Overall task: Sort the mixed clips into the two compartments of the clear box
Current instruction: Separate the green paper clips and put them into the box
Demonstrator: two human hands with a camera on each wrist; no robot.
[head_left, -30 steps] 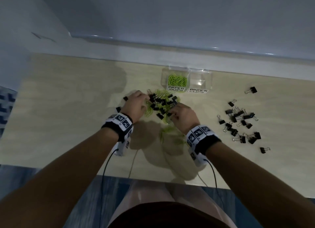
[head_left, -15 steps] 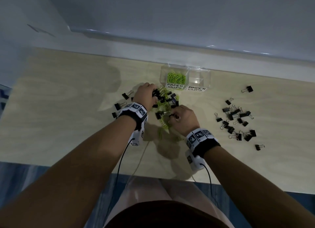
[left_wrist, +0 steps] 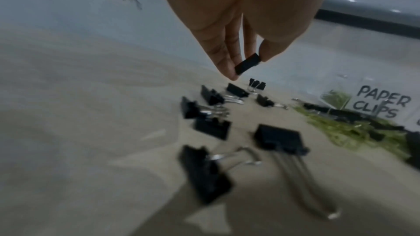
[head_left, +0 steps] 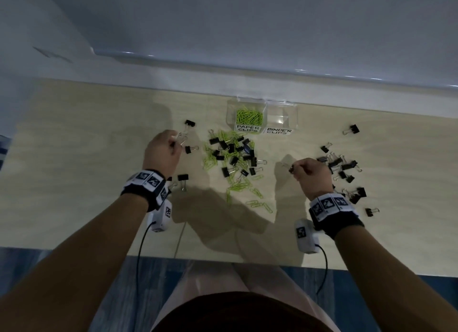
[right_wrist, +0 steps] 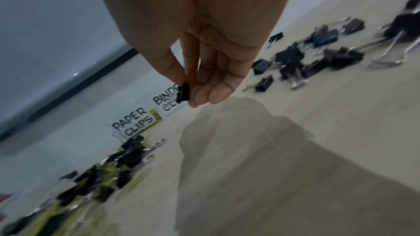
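A clear two-compartment box (head_left: 293,113) stands at the table's back. Its left half, labelled PAPER CLIPS, holds green paper clips (head_left: 248,116); its right half, labelled BINDER CLIPS, looks empty. In front of it lies a mixed pile (head_left: 231,155) of green paper clips and black binder clips. My left hand (head_left: 171,147) hovers left of the pile and pinches a black binder clip (left_wrist: 247,63) between thumb and fingers. Right of the pile, my right hand (head_left: 301,169) pinches another black binder clip (right_wrist: 183,91).
A group of black binder clips (head_left: 343,169) lies on the right of the table, a smaller group (left_wrist: 211,107) on the left under my left hand. The wall runs behind the box. The table's front edge (head_left: 223,256) is near my body.
Both hands left the middle pile. My left hand moved left with a binder clip, my right hand moved right with one, towards the side groups.
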